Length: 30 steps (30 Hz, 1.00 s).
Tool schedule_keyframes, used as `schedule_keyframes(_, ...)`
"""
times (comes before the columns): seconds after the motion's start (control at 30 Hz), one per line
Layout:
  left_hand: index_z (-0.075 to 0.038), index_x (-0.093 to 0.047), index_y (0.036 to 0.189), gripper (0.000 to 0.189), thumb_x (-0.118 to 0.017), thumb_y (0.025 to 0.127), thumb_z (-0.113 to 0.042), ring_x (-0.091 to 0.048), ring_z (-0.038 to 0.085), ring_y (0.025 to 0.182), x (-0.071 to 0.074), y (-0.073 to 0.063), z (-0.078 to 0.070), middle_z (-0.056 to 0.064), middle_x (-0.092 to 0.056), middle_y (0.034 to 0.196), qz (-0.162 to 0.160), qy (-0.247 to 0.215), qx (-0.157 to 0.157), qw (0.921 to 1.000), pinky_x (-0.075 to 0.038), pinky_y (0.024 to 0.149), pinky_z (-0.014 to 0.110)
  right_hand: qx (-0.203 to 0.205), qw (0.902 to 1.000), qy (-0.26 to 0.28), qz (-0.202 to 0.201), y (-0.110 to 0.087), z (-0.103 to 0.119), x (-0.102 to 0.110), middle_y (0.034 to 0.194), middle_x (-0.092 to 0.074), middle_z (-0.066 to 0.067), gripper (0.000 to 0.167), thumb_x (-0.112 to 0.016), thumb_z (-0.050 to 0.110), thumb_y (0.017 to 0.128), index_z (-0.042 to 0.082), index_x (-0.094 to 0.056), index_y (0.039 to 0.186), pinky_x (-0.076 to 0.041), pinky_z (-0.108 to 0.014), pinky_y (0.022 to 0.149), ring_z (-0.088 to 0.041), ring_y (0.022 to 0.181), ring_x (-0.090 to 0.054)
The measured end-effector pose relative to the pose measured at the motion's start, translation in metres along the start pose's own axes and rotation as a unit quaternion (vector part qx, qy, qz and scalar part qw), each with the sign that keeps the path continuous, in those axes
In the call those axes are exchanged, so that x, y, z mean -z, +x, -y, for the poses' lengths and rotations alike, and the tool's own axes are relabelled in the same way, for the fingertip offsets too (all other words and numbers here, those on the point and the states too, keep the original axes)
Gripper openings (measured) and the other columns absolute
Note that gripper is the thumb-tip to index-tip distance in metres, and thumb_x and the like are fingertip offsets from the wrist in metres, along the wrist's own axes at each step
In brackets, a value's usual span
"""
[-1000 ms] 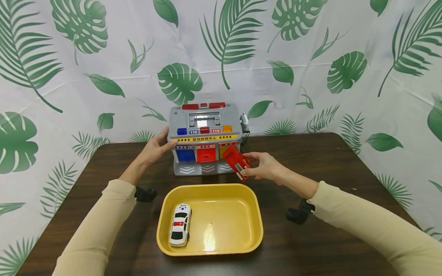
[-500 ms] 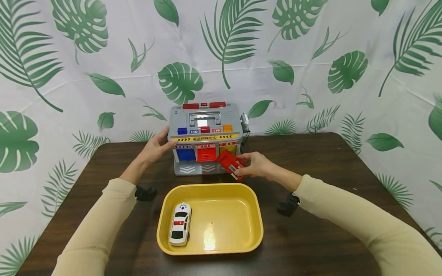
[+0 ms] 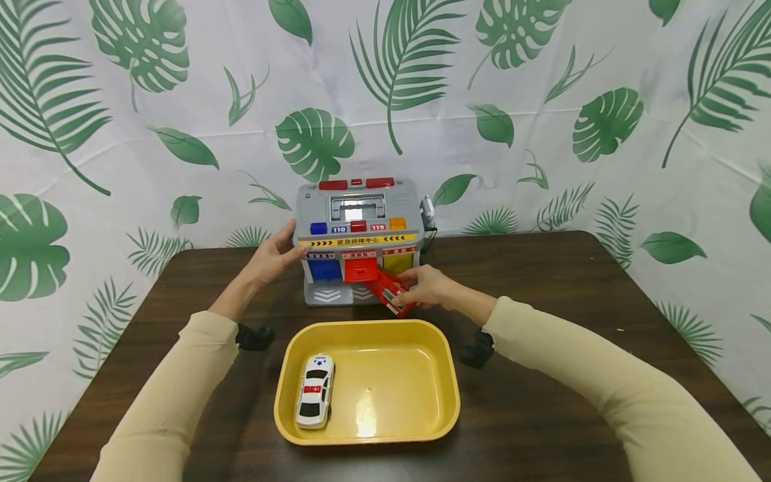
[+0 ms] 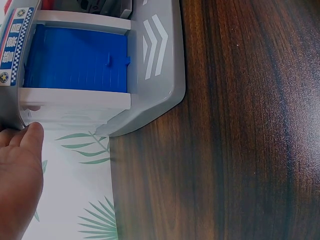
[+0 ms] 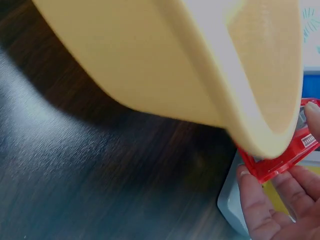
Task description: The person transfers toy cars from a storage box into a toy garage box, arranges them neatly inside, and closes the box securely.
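Observation:
A grey toy rescue station (image 3: 358, 214) stands at the back of the table, with blue, red and yellow garage doors. Its left end is touched by my left hand (image 3: 269, 260), thumb on the front edge and fingers along the side. In the left wrist view, the blue door (image 4: 75, 59) is down and part of the hand is cut off. My right hand (image 3: 431, 286) holds a red toy truck (image 3: 385, 294) between thumb and fingers, its front at the red middle door (image 3: 360, 270). The yellow tray's wall partly hides that truck in the right wrist view.
A yellow tray (image 3: 367, 439) lies just in front of the station, close to the right wrist. Inside its left side is a white toy police car (image 3: 315, 391). A toy phone (image 3: 427, 211) hangs on the station's right side. A leaf-print cloth (image 3: 530, 120) hangs behind the table.
My right hand has carried the red truck left and lower, from before the yellow door to the red middle door. My left hand and the station have stayed put.

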<state>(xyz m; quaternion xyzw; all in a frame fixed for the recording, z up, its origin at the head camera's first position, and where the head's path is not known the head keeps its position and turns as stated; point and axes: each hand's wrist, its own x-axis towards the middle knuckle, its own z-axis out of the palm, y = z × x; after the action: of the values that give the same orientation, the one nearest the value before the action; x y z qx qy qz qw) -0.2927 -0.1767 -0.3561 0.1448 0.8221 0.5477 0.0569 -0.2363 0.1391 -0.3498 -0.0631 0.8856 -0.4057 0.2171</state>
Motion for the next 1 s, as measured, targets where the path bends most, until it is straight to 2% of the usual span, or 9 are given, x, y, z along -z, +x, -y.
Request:
schedule_keyframes(0.07, -0.005, -0.002, 0.151, 0.083, -0.059, 0.094, -0.027, -0.026, 0.028, 0.140, 0.000, 0.001, 0.002, 0.013, -0.015, 0.156, -0.001, 0.003, -0.004, 1.0000, -0.023, 0.113, 0.044, -0.005, 1.0000, 0.006, 0.002, 0.003, 0.001, -0.002, 0.123, -0.059, -0.016, 0.057, -0.073, 0.019, 0.083, 0.004, -0.051, 0.134, -0.057, -0.037, 0.078, -0.026, 0.095, -0.060)
schedule_keyframes(0.3, -0.006, -0.002, 0.151, 0.085, -0.059, 0.093, -0.030, -0.025, 0.029, 0.140, 0.000, 0.001, 0.003, 0.013, -0.014, 0.157, -0.003, 0.011, -0.006, 0.9999, -0.023, 0.113, 0.045, -0.023, 0.9992, 0.032, 0.006, 0.012, 0.006, -0.008, 0.121, -0.060, -0.017, 0.055, -0.073, 0.018, 0.083, 0.002, -0.052, 0.132, -0.057, -0.035, 0.075, -0.021, 0.082, -0.059)
schedule_keyframes(0.53, -0.008, -0.002, 0.151, 0.083, -0.059, 0.093, -0.027, -0.025, 0.028, 0.141, 0.000, 0.000, 0.001, 0.011, -0.013, 0.157, -0.001, 0.002, -0.006, 1.0000, -0.023, 0.113, 0.045, -0.049, 0.9963, 0.071, -0.005, 0.019, 0.013, -0.014, 0.119, -0.060, -0.015, 0.054, -0.074, 0.019, 0.082, 0.003, -0.054, 0.129, -0.058, -0.032, 0.071, -0.022, 0.086, -0.060)
schedule_keyframes(1.0, -0.006, -0.003, 0.151, 0.084, -0.059, 0.093, -0.029, -0.025, 0.028, 0.141, 0.000, -0.001, 0.004, 0.013, -0.014, 0.157, -0.006, 0.008, -0.007, 0.9999, -0.023, 0.113, 0.044, -0.059, 0.9927, 0.102, -0.027, 0.030, 0.019, -0.028, 0.109, -0.063, -0.014, 0.042, -0.074, 0.021, 0.082, -0.001, -0.060, 0.115, -0.058, -0.033, 0.067, -0.022, 0.082, -0.063)
